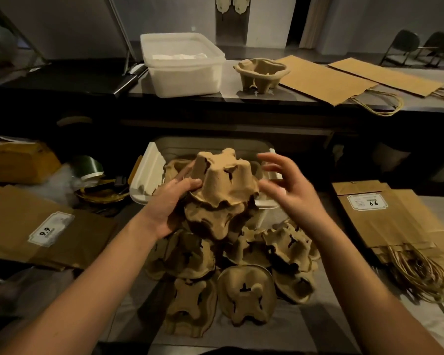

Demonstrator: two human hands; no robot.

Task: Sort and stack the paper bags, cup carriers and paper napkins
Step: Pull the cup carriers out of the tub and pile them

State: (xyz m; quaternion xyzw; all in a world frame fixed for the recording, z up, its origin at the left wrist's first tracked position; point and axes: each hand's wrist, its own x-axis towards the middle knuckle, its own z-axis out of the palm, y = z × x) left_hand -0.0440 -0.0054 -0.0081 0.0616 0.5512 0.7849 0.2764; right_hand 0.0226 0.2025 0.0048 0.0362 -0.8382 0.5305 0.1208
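My left hand [168, 206] grips a short stack of upside-down pulp cup carriers [222, 188] from its left side, thumb on the top carrier. My right hand [290, 190] hovers just right of the stack with fingers spread and relaxed, holding nothing. Below lies a loose pile of several more upside-down cup carriers [244, 272]. One upright cup carrier [262, 73] stands on the far counter. Flat paper bags with handles lie at the right [395, 226], at the left [49, 234] and on the far counter [326, 80]. White napkins [180, 56] sit inside a translucent tub [182, 78].
A white bin [149, 175] sits behind the carrier pile. At the left are a yellow package [16, 162], a roll of green tape [87, 166] and a dark machine [62, 80] on the counter. Chairs [420, 47] stand at the back right.
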